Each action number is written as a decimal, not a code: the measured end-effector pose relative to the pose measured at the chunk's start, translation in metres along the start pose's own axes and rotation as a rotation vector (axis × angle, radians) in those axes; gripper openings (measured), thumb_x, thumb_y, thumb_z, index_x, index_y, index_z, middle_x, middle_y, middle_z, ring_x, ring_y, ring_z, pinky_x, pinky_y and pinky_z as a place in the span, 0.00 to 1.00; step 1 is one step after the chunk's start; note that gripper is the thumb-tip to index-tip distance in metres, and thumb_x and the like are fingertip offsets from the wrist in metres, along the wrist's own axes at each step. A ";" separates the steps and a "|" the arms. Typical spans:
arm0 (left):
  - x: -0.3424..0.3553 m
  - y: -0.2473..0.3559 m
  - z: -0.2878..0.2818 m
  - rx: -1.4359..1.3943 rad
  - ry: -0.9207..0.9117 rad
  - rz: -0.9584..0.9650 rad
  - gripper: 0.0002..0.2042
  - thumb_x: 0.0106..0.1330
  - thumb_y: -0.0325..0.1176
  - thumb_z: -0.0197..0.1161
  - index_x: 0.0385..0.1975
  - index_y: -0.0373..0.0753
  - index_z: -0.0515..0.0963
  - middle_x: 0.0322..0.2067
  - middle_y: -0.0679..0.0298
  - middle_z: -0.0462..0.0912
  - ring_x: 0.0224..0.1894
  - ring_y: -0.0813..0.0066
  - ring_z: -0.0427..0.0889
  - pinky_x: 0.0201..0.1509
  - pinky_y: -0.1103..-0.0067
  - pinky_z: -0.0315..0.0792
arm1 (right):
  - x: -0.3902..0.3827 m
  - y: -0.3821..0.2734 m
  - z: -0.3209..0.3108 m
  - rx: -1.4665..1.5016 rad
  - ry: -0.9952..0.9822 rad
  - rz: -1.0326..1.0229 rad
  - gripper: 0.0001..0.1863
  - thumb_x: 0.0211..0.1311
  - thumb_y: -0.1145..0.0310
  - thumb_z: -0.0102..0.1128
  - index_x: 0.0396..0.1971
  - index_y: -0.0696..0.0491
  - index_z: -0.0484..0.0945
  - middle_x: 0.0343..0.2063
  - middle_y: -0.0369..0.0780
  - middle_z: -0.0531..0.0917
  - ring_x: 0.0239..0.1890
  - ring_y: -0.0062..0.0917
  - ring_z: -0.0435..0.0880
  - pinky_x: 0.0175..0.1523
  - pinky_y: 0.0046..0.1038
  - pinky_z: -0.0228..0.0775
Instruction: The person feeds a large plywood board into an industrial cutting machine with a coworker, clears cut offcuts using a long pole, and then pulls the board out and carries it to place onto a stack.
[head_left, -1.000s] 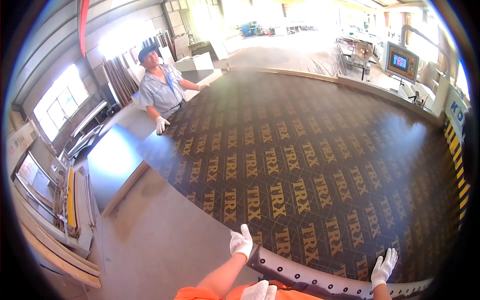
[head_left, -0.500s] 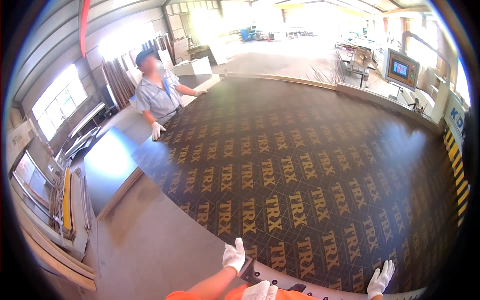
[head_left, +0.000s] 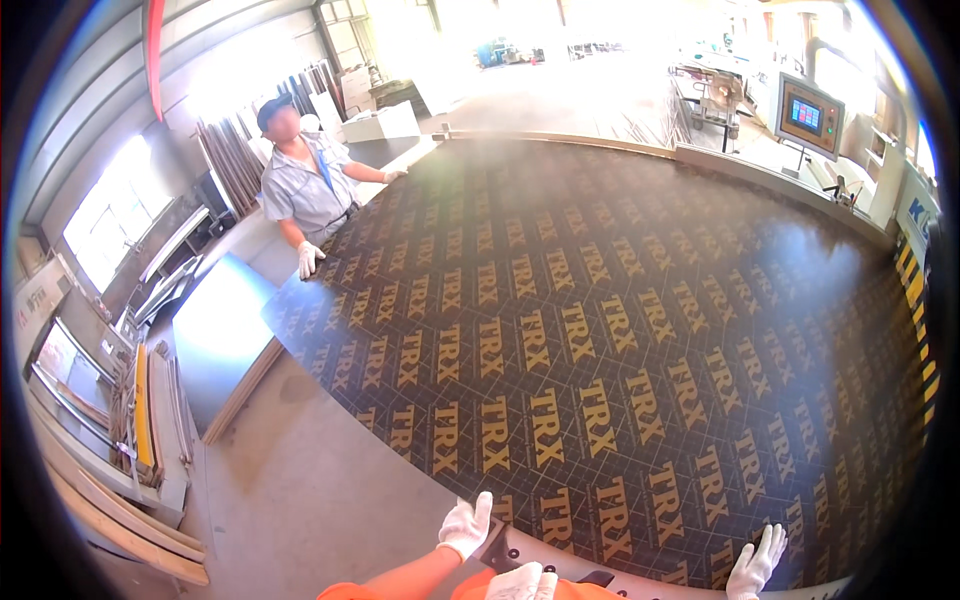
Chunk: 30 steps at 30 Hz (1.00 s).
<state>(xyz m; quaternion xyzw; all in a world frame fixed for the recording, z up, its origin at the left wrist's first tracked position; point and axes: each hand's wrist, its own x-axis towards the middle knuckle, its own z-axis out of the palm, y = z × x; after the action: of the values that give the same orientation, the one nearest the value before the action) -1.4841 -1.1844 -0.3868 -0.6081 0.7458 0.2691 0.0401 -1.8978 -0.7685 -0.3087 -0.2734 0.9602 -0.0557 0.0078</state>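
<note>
A large dark brown board [head_left: 590,300] with gold printed lettering lies flat before me. My right hand [head_left: 757,564], in a white glove, rests flat on its near right part with the fingers stretched out. At the near left edge is my left hand [head_left: 466,526], gloved too, its thumb raised and apart from the fingers, which are partly hidden; it grips nothing that I can see. A white glove-like cloth [head_left: 522,582] lies against my orange clothing at the lower edge. Across the board, a co-worker [head_left: 305,180] in a grey shirt has both gloved hands on its left edge.
A stack of grey-blue boards [head_left: 222,330] stands on the floor to the left. Long planks [head_left: 130,520] lie at the lower left. A control screen [head_left: 808,115] on a stand and a yellow-black striped post [head_left: 915,310] are at the right. A low rail [head_left: 560,148] borders the far side.
The view has shifted slightly, and my left hand appears a little lower in it. Both my hands stay at the board, as do the co-worker's.
</note>
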 end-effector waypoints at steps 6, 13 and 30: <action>0.002 -0.009 0.009 0.031 0.046 0.140 0.36 0.81 0.62 0.42 0.63 0.30 0.72 0.45 0.30 0.85 0.50 0.30 0.85 0.56 0.49 0.78 | 0.000 0.008 0.005 0.019 0.037 -0.018 0.31 0.82 0.54 0.48 0.73 0.60 0.70 0.75 0.56 0.69 0.79 0.52 0.62 0.84 0.49 0.48; -0.006 0.011 0.000 0.089 0.081 0.048 0.32 0.81 0.64 0.40 0.58 0.42 0.79 0.52 0.27 0.81 0.53 0.28 0.82 0.58 0.48 0.75 | 0.000 0.001 0.007 0.200 0.130 0.039 0.28 0.69 0.69 0.60 0.68 0.63 0.75 0.73 0.55 0.70 0.78 0.55 0.62 0.83 0.50 0.51; -0.033 0.000 0.010 -0.390 0.208 -0.124 0.39 0.82 0.65 0.42 0.64 0.29 0.79 0.61 0.41 0.83 0.64 0.39 0.80 0.70 0.60 0.71 | -0.008 0.037 0.015 0.089 0.162 -0.059 0.29 0.70 0.58 0.61 0.67 0.57 0.75 0.70 0.54 0.73 0.76 0.52 0.65 0.84 0.50 0.48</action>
<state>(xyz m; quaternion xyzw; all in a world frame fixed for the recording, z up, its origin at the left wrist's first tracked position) -1.4778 -1.1506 -0.3827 -0.6734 0.6412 0.3410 -0.1386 -1.9096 -0.7350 -0.3277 -0.2956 0.9459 -0.1202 -0.0593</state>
